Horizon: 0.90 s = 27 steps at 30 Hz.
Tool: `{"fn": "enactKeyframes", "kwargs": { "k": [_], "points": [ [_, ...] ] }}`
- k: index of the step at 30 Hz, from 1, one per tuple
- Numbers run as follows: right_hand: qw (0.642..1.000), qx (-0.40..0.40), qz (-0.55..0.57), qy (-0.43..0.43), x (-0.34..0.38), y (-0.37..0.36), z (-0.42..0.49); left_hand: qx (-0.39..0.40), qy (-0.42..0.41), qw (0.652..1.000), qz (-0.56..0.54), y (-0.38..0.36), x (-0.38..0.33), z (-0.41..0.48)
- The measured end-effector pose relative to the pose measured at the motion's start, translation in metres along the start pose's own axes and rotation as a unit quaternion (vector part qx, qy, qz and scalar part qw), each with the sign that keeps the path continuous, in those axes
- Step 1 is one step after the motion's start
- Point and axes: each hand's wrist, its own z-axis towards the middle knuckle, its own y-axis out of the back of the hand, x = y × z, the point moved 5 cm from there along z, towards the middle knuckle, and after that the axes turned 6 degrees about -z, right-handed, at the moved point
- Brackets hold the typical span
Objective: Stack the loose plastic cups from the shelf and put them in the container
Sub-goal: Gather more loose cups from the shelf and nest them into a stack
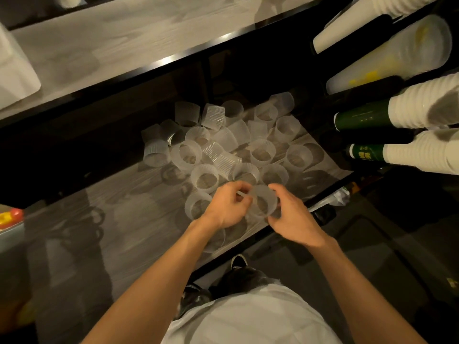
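Plastic cups [224,142], clear and ribbed, are scattered loose in a crowded cluster across the middle and far part of a grey wood-grain shelf [119,202]. Some are stood upright, some are tipped on their sides, and many are touching one another. The scene is viewed from above, looking down over a person's arms.

At the near edge of the cluster, one clear cup [264,204] is held between both hands, just above the shelf's near edge. The left hand [229,207] is curled, with its thumb and fingertips pinched on the left rim of the clear cup. The right hand [295,219] is curled round the cup's right side, thumb on top. Another cup is partly seen under the left wrist.

Beyond the shelf, a pale worktop [119,45] with a shiny metal edge is seen. On the far right, long stacks of white cups [422,108] are laid on their sides, with a frosted stack [397,53] above them and dark green cups [360,119] at their ends. A red and yellow object [11,217] is glimpsed at the left edge. A white shirt [248,316] and a dark shoe [238,260] are visible at the bottom.
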Motion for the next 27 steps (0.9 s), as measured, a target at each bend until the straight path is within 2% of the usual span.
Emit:
{"fn": "enactKeyframes", "kwargs": {
  "k": [3,6,14,23,27],
  "points": [
    [0.999,-0.01,0.033,0.038,0.03,0.013,0.01,-0.063,-0.027,0.995,-0.077,0.032,-0.003,-0.005],
    [0.996,0.022,0.057,0.067,0.06,0.008,0.022,-0.128,-0.026,0.983,-0.131,0.065,0.009,-0.017],
    [0.989,0.072,0.018,0.13,0.104,-0.051,0.05,-0.26,0.034,0.95,-0.168,0.105,0.059,-0.061],
    [0.983,0.101,-0.065,0.14,0.099,-0.077,0.054,-0.286,0.088,0.947,-0.118,0.093,0.088,-0.075],
    [0.975,0.143,-0.125,0.113,0.093,-0.09,0.06,-0.258,0.109,0.954,-0.108,0.086,0.093,-0.074]
  ]
}}
